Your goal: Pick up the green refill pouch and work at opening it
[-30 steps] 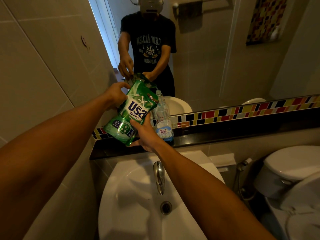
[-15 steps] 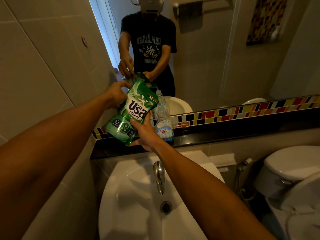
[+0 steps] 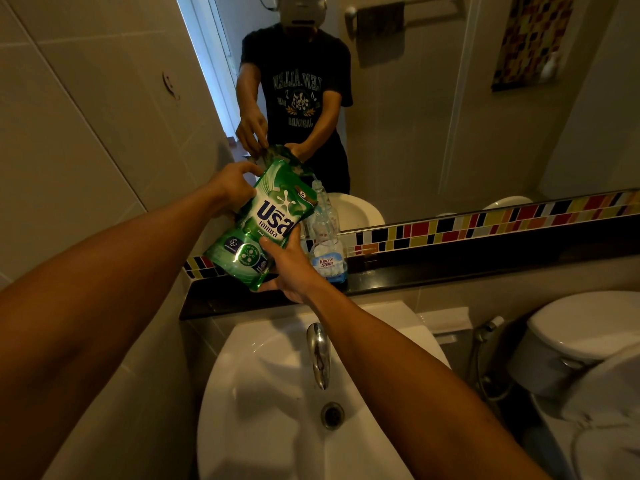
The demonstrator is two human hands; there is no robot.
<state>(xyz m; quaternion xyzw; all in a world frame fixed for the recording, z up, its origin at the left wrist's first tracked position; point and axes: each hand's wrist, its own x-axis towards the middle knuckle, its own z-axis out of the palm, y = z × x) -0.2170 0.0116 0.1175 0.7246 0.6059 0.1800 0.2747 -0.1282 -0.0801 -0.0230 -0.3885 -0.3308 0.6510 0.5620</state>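
Both arms reach forward; left hand [image 3: 232, 188] pinches high, right hand [image 3: 291, 268] cups underneath, each grip closed.

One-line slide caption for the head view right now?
Both hands, left hand and right hand, hold a tilted green refill pouch over a clear bottle behind the sink.

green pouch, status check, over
Left hand grips green detergent pouch top; right hand holds its bottom. Pouch tilted toward clear bottle on ledge.

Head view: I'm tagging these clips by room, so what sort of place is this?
A bathroom, most likely in a home: a white washbasin with a tap, a toilet beside it, and a wall mirror above a tiled ledge.
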